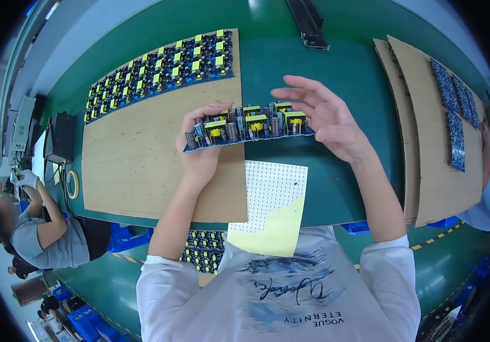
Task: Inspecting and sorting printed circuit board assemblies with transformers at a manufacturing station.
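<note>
My left hand [200, 134] is closed around the left end of a circuit board panel [247, 135], held level above the table. The panel is dark blue and carries yellow transformers, dark cylindrical capacitors and striped resistors. At its other end hovers my right hand [336, 122], fingers spread and thumb close to the board's edge; whether the thumb touches it I cannot tell. Below the panel lies a yellow sticker sheet [282, 228] with rows of small red marks, partly peeled bare. Left of it, a cardboard sheet [142, 165] bears rows of similar boards [159, 74] along its far side.
Cardboard sheets [444, 188] with blue circuit boards [456, 142] stand at the right. A dark channel-shaped piece [307, 23] rests at the back of the green table [336, 199]. A tape roll [72, 184] and black box [61, 137] sit far left, near a co-worker [51, 228].
</note>
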{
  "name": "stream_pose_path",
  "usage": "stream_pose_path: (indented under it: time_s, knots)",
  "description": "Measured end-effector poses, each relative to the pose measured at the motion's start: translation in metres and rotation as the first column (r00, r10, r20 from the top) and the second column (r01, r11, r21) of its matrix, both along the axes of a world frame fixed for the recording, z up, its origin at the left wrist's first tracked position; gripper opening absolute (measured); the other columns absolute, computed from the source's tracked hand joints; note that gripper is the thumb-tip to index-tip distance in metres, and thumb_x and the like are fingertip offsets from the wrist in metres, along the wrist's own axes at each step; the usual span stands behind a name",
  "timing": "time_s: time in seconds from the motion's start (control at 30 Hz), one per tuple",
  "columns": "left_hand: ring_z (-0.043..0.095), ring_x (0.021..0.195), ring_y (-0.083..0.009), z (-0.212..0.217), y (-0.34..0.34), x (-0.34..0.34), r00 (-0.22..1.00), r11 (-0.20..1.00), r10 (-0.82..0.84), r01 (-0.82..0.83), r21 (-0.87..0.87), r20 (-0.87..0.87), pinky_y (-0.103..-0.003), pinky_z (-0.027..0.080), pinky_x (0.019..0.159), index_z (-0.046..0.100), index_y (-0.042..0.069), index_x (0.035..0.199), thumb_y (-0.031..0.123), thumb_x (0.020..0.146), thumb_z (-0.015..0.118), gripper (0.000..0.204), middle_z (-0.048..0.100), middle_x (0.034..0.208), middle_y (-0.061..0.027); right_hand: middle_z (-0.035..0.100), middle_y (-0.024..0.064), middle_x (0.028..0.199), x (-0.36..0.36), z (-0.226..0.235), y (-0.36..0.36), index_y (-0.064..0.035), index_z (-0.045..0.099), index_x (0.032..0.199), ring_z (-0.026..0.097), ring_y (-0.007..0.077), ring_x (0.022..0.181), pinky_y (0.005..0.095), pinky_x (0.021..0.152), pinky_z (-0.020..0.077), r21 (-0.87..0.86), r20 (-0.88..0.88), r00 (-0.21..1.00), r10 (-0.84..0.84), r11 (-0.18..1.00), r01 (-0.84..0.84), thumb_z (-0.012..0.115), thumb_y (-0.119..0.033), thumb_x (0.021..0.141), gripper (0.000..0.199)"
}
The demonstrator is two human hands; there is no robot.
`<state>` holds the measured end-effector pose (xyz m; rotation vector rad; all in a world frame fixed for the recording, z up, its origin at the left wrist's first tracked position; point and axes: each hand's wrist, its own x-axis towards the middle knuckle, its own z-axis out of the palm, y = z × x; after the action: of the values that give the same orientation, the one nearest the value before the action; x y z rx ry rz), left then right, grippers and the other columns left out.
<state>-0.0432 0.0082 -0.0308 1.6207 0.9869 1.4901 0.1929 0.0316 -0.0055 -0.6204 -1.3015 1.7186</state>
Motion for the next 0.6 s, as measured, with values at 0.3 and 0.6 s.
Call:
stream_pose_path:
  time_s: [0.3,0.6]
  knots:
    - [0.055,0.102,-0.0226,-0.002,0.001,-0.003,1.0,1.0,0.01,-0.01,0.024,0.009,-0.033,0.044,0.09,0.046,0.001,0.102,-0.009,0.076,0.057,0.03,0.057,0.107,-0.0168,0.045,0.0184,0.126,-0.004,-0.009,0.0,-0.0007,0.032,0.132,0.048,0.0194,0.11,0.031,0.094,0.0388,0.0,-0.111,0.994,-0.011,1.0,0.011,0.069,-0.04,0.069,0.083]
    - [0.055,0.1,-0.0256,-0.005,0.0,-0.005,0.997,0.96,0.019,0.003,0.279,-0.078,-0.036,0.046,0.087,0.043,0.006,0.1,0.0,0.074,0.066,0.035,0.055,0.106,-0.0186,0.057,0.0145,0.11,-0.008,0.001,-0.012,0.001,0.029,0.132,0.059,0.0161,0.097,0.0262,0.081,0.049,-0.197,-0.182,0.977,0.109,0.97,-0.145,0.057,-0.023,0.084,0.06]
